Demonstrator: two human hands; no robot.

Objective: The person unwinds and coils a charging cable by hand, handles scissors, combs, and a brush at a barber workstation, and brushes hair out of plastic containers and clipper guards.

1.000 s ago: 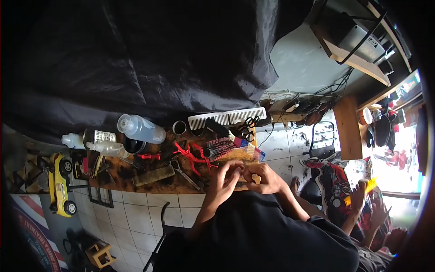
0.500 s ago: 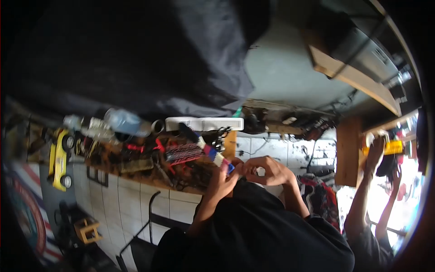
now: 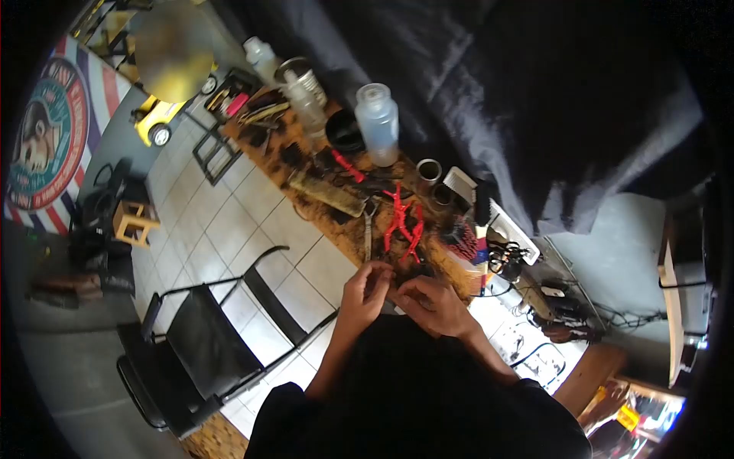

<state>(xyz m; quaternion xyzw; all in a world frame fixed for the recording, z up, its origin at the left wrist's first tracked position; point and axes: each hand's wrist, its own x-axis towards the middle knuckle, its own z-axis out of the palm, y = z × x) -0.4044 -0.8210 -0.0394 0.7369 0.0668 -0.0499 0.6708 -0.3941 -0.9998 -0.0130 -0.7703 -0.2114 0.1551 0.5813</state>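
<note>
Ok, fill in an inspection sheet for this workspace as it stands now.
Surface: wooden table, strewn with dark bits.
Job's things: red hair clips and a slim metal tool lie just beyond the hands.
Clutter: clear bottle, white comb, striped-handled brush, dark-handled scissors.
Grip: left hand and right hand close together, fingers bent; anything held is too small to tell.
Cables: dark cables along the wall, away from the hands.
Surroundings: black chair, tiled floor, yellow toy car; another person's hand at lower right.
</note>
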